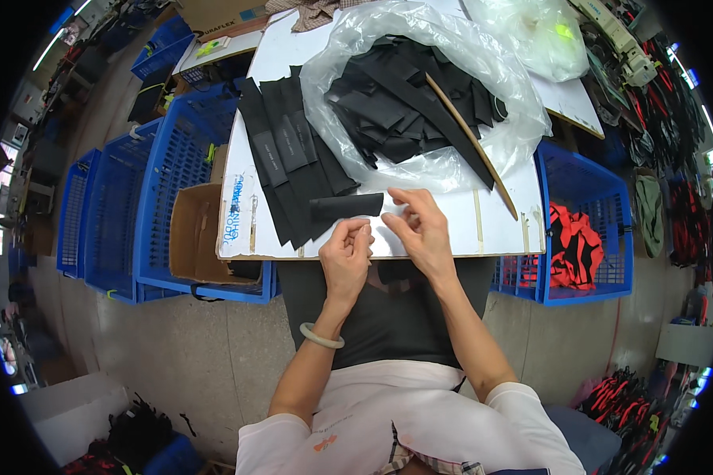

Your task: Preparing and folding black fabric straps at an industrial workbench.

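Observation:
My left hand (347, 253) and my right hand (420, 229) meet at the near edge of a white table (499, 229), fingertips pinched together on something too small to make out. Just beyond the fingers lies a short black fabric strip (346, 207), untouched. It rests against a fanned row of longer black strips (289, 154) at the table's left. Farther back, a clear plastic bag (444, 87) lies open with a heap of black fabric pieces (396, 103) inside. A thin wooden stick (471, 142) slants across the bag toward the right.
Blue plastic crates (135, 206) stand left of the table, with an open cardboard box (194, 233) beside it. Another blue crate (586, 206) on the right holds red and black cloth (570, 245). A second clear bag (535, 36) sits at the far right.

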`<control>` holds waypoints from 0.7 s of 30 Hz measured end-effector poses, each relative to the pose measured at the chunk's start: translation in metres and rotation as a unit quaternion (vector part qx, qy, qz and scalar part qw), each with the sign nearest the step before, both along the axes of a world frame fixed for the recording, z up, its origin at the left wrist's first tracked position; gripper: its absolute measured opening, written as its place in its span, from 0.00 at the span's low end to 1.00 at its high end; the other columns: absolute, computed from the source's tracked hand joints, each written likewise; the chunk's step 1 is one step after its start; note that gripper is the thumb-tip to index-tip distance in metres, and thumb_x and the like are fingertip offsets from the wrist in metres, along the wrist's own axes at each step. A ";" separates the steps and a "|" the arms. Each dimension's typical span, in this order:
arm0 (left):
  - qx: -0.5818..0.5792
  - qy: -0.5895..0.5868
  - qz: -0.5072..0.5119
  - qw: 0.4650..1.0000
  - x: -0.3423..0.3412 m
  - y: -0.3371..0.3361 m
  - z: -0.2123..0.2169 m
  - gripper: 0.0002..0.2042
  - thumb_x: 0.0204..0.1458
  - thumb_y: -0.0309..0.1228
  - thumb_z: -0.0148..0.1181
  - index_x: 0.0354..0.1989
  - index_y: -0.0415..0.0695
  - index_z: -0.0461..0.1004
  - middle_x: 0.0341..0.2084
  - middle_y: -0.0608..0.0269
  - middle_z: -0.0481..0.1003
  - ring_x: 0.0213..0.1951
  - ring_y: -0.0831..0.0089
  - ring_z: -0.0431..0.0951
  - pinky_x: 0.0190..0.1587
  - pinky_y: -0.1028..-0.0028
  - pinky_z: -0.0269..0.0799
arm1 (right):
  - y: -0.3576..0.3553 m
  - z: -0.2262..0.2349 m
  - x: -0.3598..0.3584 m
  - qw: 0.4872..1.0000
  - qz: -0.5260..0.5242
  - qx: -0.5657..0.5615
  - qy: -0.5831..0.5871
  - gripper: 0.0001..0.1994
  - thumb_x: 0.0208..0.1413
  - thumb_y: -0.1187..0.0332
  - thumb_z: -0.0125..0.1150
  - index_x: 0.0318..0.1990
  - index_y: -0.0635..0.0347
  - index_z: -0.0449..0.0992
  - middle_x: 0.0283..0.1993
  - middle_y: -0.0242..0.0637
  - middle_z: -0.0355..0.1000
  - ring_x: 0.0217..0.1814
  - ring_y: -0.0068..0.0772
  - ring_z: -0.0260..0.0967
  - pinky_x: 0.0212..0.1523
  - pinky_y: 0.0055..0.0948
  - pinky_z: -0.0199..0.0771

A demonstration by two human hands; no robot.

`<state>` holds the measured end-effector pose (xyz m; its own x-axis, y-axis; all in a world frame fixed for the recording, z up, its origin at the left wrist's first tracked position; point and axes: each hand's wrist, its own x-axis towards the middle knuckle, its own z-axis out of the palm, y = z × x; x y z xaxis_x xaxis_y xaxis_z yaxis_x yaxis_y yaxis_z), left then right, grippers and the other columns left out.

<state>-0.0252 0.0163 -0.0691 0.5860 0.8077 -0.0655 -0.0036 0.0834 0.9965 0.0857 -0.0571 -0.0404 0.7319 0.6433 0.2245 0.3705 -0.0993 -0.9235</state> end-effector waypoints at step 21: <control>-0.317 -0.085 -0.142 0.934 0.008 0.017 0.060 0.05 0.51 0.21 0.54 0.28 0.30 0.71 0.26 0.52 0.75 0.27 0.69 0.79 0.30 0.73 0.80 | -0.053 0.051 0.026 0.950 0.213 0.021 -0.228 0.10 0.38 0.72 0.69 0.32 0.56 0.81 0.38 0.35 0.71 0.39 0.34 0.67 0.33 0.27 0.69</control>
